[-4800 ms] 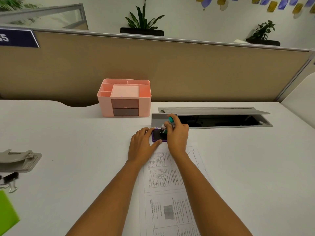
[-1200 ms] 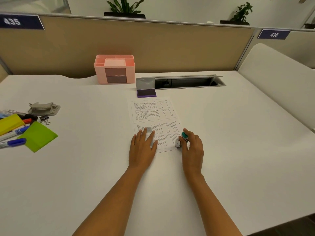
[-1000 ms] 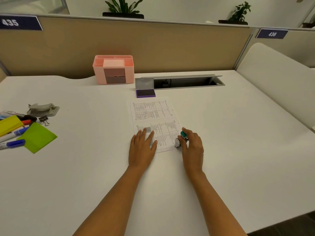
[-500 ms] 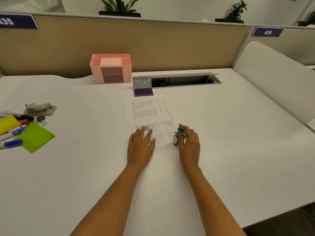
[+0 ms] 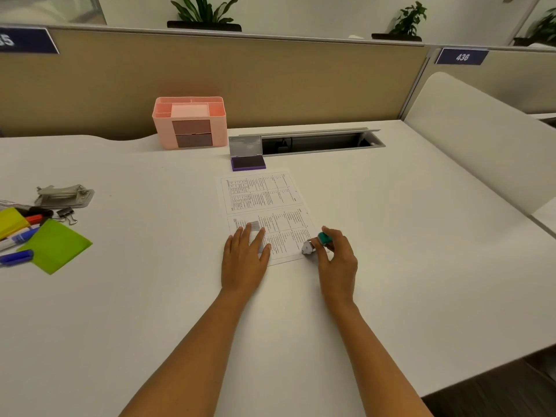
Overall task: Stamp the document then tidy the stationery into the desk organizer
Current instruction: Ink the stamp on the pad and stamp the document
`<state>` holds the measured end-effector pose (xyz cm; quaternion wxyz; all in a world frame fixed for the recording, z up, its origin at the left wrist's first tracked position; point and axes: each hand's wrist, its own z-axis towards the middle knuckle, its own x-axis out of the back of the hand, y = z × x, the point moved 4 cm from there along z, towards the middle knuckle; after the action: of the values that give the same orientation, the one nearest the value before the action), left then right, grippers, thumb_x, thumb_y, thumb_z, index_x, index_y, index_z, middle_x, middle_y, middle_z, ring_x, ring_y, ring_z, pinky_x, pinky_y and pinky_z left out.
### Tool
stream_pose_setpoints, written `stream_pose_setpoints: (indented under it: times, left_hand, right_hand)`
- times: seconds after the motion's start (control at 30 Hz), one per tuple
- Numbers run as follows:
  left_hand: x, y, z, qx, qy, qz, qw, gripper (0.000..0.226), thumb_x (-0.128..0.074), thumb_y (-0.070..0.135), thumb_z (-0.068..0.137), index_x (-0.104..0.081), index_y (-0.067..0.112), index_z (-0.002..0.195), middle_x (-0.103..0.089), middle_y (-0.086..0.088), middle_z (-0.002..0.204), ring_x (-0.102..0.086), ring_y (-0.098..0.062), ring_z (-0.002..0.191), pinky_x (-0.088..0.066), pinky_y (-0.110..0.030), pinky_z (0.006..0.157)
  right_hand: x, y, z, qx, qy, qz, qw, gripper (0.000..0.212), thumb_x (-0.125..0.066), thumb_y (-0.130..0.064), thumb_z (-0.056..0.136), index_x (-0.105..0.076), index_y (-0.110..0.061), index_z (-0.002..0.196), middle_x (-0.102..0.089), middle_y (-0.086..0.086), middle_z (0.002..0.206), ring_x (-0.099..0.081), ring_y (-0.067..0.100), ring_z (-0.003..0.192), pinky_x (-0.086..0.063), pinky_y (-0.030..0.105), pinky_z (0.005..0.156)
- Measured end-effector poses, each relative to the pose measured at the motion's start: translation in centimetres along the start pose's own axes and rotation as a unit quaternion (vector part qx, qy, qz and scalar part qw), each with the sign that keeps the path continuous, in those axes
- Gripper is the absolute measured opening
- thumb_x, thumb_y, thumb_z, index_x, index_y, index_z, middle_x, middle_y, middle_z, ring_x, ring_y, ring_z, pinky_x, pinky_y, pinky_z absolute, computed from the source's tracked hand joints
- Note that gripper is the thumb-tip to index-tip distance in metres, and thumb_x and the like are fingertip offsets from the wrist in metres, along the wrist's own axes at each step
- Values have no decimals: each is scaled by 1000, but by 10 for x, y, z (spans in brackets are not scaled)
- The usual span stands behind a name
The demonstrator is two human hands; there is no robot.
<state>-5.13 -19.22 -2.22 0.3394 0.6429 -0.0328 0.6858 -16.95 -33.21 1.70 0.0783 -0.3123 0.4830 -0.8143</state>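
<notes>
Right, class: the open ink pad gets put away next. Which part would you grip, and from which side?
Probably pinch the purple base of the ink pad by its short left and right edges, coming from the near side. Its lid stands raised along the far edge, and the inked face lies bare on top.

Left edge: markers [image 5: 27, 234], a green pad [image 5: 55, 246] and a hole punch [image 5: 64, 195] lay heaped.
Middle: bare desk [image 5: 150, 236] ran between that heap and the document [image 5: 258, 194], up to the pink organizer [image 5: 162, 129].
Rear: an open ink pad [image 5: 248, 162], an open cable trough [image 5: 313, 142] and the partition [image 5: 270, 82] barred the way.
Right: bare desk reached a white side panel [image 5: 475, 139].
</notes>
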Motion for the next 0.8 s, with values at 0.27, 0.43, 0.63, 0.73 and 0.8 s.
stream_pose_setpoints:
  times: [0.27,0.43,0.63,0.73,0.8]
  left_hand:
    - [2,1,0,-2,0,2,1000,48,-34,39,96,-31,26,142,-22,-4,154,-16,-21,144,-8,-35,118]
    - [2,1,0,-2,-3,2,1000,48,-33,40,96,-30,26,142,-21,-4,154,-16,-20,144,-8,-34,118]
    - [3,1,-1,1,-6,1,1000,48,-32,41,96,-29,27,142,-21,-3,155,-15,-20,144,-8,-34,118]
    - [4,1,-1,6,-8,-9,1000,48,-31,41,96,-27,28,143,-19,-1,155,-13,-18,144,-6,-32,118]
    - [4,1,0,7,-11,-9,1000,47,-29,40,97,-26,29,143,-17,-1,156,-12,-18,144,-5,-32,118]
  right_hand:
    - [36,43,30,-383,152,426,805,24,-59,-14,90,-48,-7,110,-58,16,112,-63,24,94,-51,33,89]
    - [30,33,38,-435,66,522,730,11,-53,-16,94,-57,-5,93,-57,15,114,-57,24,111,-54,35,84]
    - [19,14,44,-443,38,525,726,13,-52,-13,94,-54,-6,84,-54,17,114,-56,24,111,-48,37,95]
    - [11,9,50,-433,31,518,737,12,-52,-10,93,-54,-6,83,-54,15,109,-59,18,89,-48,38,90]
    - [5,5,54,-427,21,514,743,12,-52,-8,93,-55,-5,81,-57,13,100,-57,16,85,-48,38,92]
